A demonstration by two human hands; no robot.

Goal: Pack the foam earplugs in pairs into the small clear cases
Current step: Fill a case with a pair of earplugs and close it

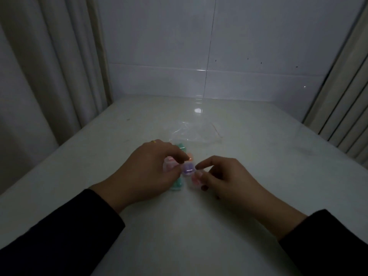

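Clustered mid-desk (258,156), well clear of every edge: small clear cases with purple earplugs (188,169), pink (196,179) and green (176,185). Left hand (151,172) pinching the purple case; right hand (225,176) curled round the pink one. Beyond, toward the far edge, a clear bag (196,131). White glossy top, tiled wall (199,46), curtains (49,66) flanking.

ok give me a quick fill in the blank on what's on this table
1. The left hand pinches a case with ____ earplugs inside.
2. Beyond the hands a clear plastic ____ lies flat on the table.
3. The right hand touches a case with ____ earplugs.
4. Both sleeves are ____.

Missing words: purple; bag; pink; black
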